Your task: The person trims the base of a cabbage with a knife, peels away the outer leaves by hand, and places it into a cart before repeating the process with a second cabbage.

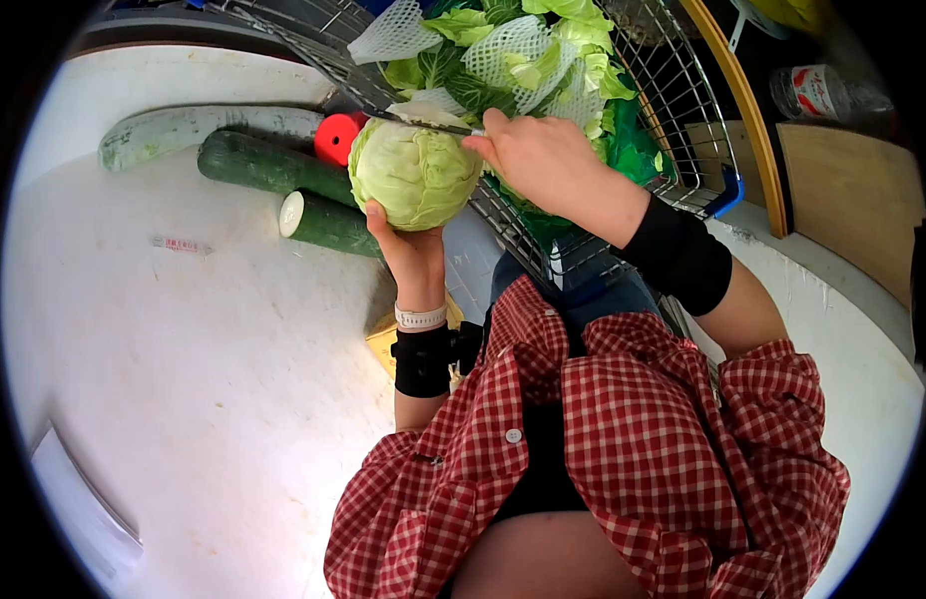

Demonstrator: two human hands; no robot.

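White floor lies below. Left hand (408,250) cups a cabbage (415,172) from beneath, fingers closed round it; right hand (543,155) grips a knife (423,123) across its top. Dense, heavy, waxy-smooth, probably; best held underneath. Cucumbers (283,175) lie left of it, wire basket (683,130) behind.

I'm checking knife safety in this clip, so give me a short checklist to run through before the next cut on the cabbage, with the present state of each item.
1. Cabbage firmly supported: ok, the left hand cups it from below, in the air.
2. Knife gripped: ok, the right hand is closed on the handle, blade lying across the cabbage top.
3. Left fingers away from the blade: ok, they sit under the head, opposite the blade.
4. Edge direction: cannot tell.
5. Room for trimmings: ok, the wire basket with leaves stands right behind.
6. Solid surface under the cut: not ok, the cabbage rests on nothing but the hand.
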